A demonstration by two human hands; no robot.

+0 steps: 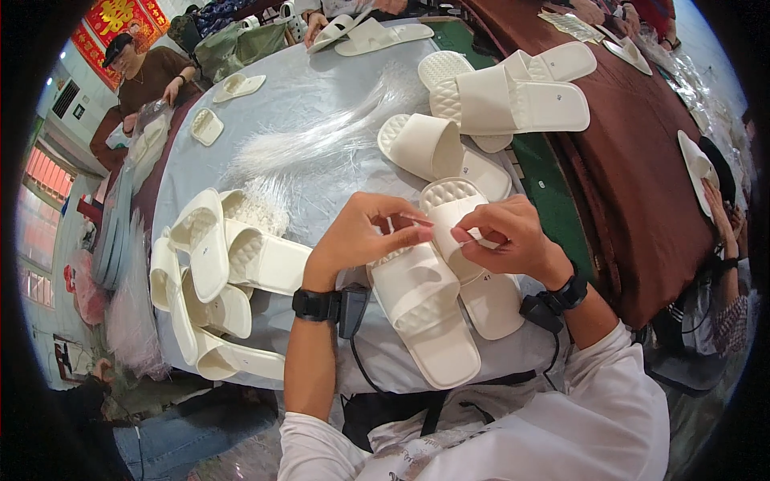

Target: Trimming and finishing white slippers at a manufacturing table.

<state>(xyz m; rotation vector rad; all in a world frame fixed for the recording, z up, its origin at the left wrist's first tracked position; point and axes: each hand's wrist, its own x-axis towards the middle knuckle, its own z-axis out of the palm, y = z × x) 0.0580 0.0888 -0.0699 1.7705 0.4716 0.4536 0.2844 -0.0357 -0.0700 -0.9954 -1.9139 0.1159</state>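
Matt cream foam-like slippers (425, 309), quilted embossed straps; smooth grey tablecloth (321, 96) with slight sheen; translucent glossy plastic strands (321, 140); matt black wristbands (315, 305).

Slipper pair (437, 309) lies on the table (321, 96) under both hands; slipper pile (212, 280) to its left, strand bundle (321, 140) behind, more slippers (497, 100) behind right.

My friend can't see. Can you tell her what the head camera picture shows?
A person's left hand and right hand pinch something small over a pair of white slippers on a grey table. More white slippers lie piled at the left.
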